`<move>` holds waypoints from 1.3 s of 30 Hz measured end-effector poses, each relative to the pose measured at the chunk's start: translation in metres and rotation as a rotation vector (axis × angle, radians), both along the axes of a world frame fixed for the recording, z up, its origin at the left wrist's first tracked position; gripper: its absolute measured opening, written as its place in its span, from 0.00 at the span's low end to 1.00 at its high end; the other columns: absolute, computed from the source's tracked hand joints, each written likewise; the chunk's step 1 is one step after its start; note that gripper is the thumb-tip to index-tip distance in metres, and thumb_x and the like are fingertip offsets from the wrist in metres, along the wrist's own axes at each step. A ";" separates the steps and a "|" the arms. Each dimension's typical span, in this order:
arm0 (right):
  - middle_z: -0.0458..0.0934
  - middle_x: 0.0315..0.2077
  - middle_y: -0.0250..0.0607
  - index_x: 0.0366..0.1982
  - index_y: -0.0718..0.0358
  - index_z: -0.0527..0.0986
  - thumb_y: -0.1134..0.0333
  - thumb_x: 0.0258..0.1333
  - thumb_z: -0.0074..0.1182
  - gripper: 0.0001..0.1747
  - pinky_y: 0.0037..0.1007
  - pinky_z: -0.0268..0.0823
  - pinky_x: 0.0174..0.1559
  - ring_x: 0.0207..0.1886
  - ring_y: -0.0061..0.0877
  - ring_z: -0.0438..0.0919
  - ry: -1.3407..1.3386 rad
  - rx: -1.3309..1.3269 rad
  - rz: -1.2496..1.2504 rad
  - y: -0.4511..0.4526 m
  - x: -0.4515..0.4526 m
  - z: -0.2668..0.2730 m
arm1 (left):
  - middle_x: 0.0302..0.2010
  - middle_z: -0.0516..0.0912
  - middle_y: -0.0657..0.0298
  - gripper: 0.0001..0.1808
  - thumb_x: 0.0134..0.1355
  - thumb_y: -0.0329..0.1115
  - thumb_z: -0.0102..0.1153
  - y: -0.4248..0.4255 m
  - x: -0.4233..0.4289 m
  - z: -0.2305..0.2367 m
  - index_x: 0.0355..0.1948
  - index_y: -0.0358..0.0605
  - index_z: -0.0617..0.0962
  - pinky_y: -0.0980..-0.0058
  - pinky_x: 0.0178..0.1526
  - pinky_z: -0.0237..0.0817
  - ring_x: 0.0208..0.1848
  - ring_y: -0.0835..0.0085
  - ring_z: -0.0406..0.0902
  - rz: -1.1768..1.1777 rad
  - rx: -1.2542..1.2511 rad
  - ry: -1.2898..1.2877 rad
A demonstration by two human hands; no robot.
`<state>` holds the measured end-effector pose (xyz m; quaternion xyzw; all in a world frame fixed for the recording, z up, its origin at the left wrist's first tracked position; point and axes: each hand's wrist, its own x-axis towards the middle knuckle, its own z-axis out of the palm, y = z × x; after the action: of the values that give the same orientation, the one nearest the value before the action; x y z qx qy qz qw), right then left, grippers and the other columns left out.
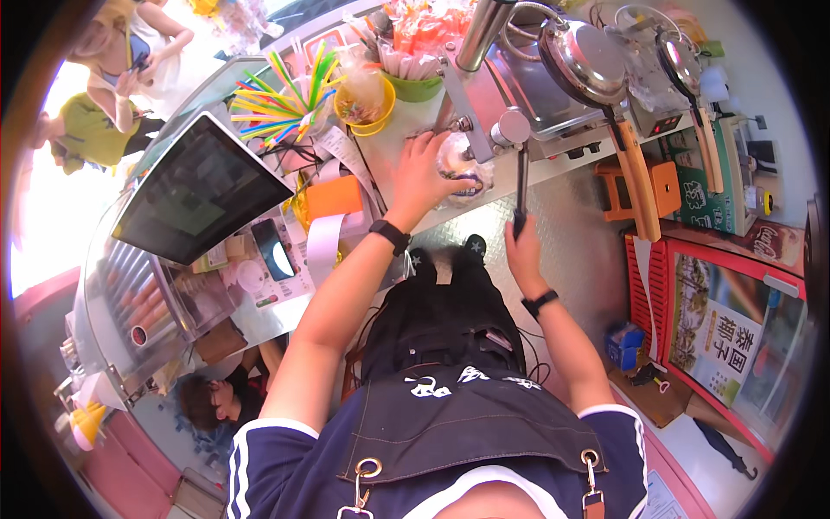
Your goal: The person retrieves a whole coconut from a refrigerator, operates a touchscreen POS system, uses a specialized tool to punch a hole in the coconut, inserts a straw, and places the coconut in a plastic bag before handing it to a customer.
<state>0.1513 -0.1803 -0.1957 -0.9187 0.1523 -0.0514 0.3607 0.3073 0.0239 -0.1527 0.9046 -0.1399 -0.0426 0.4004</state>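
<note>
My left hand (421, 174) is on the counter, its thumb and fingers spread around a pale round item in clear plastic wrap (472, 174) that bears a blue printed label. It looks like a peeled coconut, but the hand and the press hide part of it. Directly above stands a metal lever press (468, 107), its arm reaching over the wrapped item. My right hand (524, 250) grips the black handle of the press lever (521, 188), which points down toward me beyond the counter's front edge.
Left are a monitor (204, 188), a phone (273, 250), colourful straws (295, 97) and a yellow bucket (366, 107). Two round waffle pans (583, 61) (677, 55) jut out on the right. A red-framed cooler (720, 324) stands lower right. A person (211, 396) is low at left; others stand outside.
</note>
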 end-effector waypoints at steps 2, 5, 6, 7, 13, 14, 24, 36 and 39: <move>0.77 0.29 0.60 0.51 0.63 0.61 0.68 0.61 0.52 0.19 0.47 0.68 0.33 0.34 0.56 0.78 0.027 0.101 -0.031 0.017 0.037 -0.022 | 0.58 0.72 0.51 0.48 0.35 0.53 0.76 -0.008 -0.004 0.002 0.59 0.47 0.72 0.56 0.61 0.61 0.62 0.53 0.67 0.020 -0.024 0.072; 0.76 0.34 0.66 0.52 0.64 0.57 0.72 0.60 0.50 0.22 0.49 0.67 0.39 0.41 0.60 0.75 -0.087 0.250 -0.053 0.019 0.046 -0.033 | 0.54 0.75 0.53 0.46 0.35 0.52 0.77 -0.013 -0.003 -0.006 0.57 0.46 0.74 0.60 0.58 0.64 0.58 0.55 0.71 0.003 -0.175 0.032; 0.75 0.37 0.67 0.55 0.65 0.56 0.75 0.59 0.49 0.25 0.48 0.67 0.42 0.44 0.61 0.74 -0.001 0.261 -0.011 0.009 0.030 -0.024 | 0.51 0.76 0.53 0.45 0.35 0.50 0.77 -0.013 -0.003 -0.003 0.55 0.46 0.75 0.62 0.56 0.65 0.55 0.54 0.73 -0.011 -0.189 0.008; 0.75 0.41 0.65 0.59 0.64 0.54 0.75 0.58 0.51 0.29 0.47 0.67 0.43 0.44 0.59 0.76 0.098 0.178 0.070 -0.002 0.008 0.000 | 0.49 0.77 0.53 0.43 0.35 0.50 0.77 -0.009 -0.002 -0.013 0.54 0.46 0.76 0.61 0.55 0.65 0.54 0.54 0.73 0.012 -0.226 -0.051; 0.73 0.33 0.40 0.59 0.62 0.63 0.71 0.51 0.56 0.31 0.21 0.61 0.28 0.25 0.20 0.69 0.051 0.475 0.043 -0.038 -0.056 0.270 | 0.49 0.77 0.53 0.43 0.33 0.52 0.77 -0.004 0.002 -0.012 0.53 0.48 0.77 0.61 0.56 0.65 0.54 0.54 0.73 0.017 -0.169 0.018; 0.72 0.30 0.40 0.57 0.62 0.65 0.70 0.52 0.56 0.29 0.17 0.58 0.20 0.17 0.15 0.65 -0.008 0.561 0.004 -0.039 -0.054 0.307 | 0.50 0.76 0.53 0.44 0.33 0.53 0.77 -0.002 0.001 -0.013 0.53 0.48 0.76 0.62 0.56 0.65 0.54 0.54 0.73 0.032 -0.163 0.035; 0.77 0.46 0.54 0.64 0.64 0.58 0.75 0.61 0.49 0.30 0.24 0.71 0.34 0.37 0.28 0.80 -0.763 0.577 0.390 -0.008 0.115 0.294 | 0.61 0.66 0.48 0.58 0.36 0.54 0.76 -0.008 -0.015 -0.037 0.67 0.46 0.63 0.60 0.64 0.58 0.62 0.52 0.66 0.122 -0.183 -0.040; 0.64 0.59 0.49 0.69 0.56 0.52 0.88 0.38 0.47 0.51 0.28 0.77 0.32 0.40 0.31 0.81 0.245 0.885 0.310 -0.013 0.120 -0.013 | 0.58 0.68 0.46 0.63 0.31 0.47 0.80 -0.034 -0.050 -0.015 0.67 0.39 0.58 0.58 0.63 0.58 0.61 0.49 0.66 0.295 -0.280 -0.154; 0.64 0.59 0.48 0.69 0.58 0.52 0.89 0.37 0.48 0.52 0.29 0.78 0.33 0.39 0.32 0.81 0.264 1.014 0.342 -0.005 0.112 -0.004 | 0.59 0.67 0.45 0.60 0.32 0.43 0.80 -0.028 -0.066 -0.017 0.65 0.37 0.59 0.59 0.64 0.58 0.61 0.48 0.66 0.307 -0.279 -0.193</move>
<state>0.2628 -0.1855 -0.1999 -0.6400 0.0506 0.2036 0.7392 0.2416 -0.0042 -0.1694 0.8510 -0.0426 0.1254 0.5081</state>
